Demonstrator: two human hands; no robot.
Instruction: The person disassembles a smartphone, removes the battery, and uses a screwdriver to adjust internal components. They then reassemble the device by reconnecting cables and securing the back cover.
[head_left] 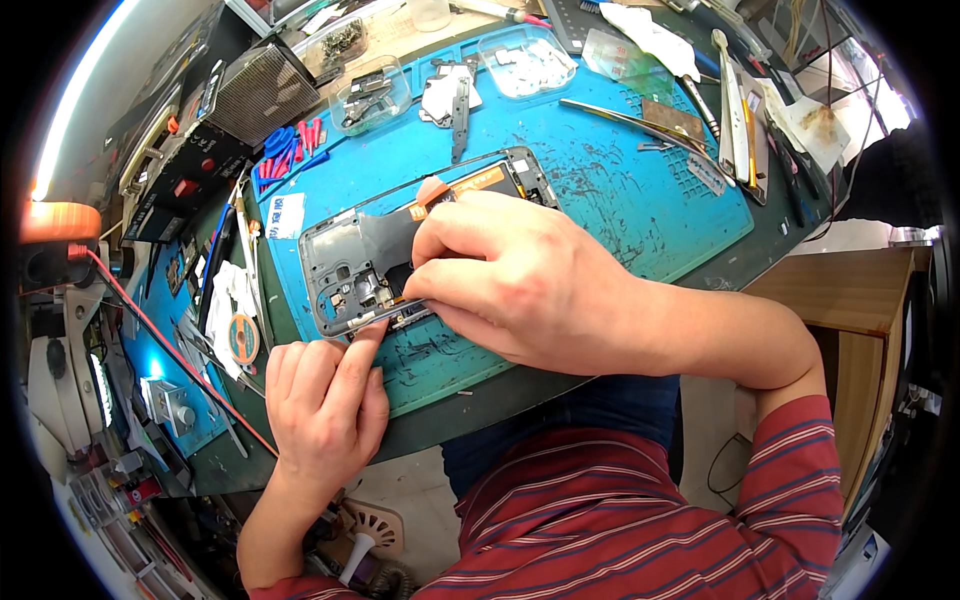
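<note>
An opened phone (pixel 350 245) with a dark frame and bare inner parts lies slantwise on the blue work mat. My right hand (pixel 525 270) is over its middle, thumb and fingers pinched together near the lower edge; whatever is between the fingertips is too small to make out. An orange-brown tab (pixel 431 190) sticks up beside its knuckles, next to an orange label on the phone. My left hand (pixel 325 405) reaches with its index finger to the phone's near edge and touches it there. Its thumb stands apart and the other fingers are curled, with nothing seen in them.
Clear plastic boxes (pixel 525 62) of small parts stand along the mat's far side (pixel 600 190). Tweezers (pixel 630 120) and other tools lie at the far right. At left are a solder spool (pixel 242 338), a red cable (pixel 150 325) and a black bench device (pixel 185 185).
</note>
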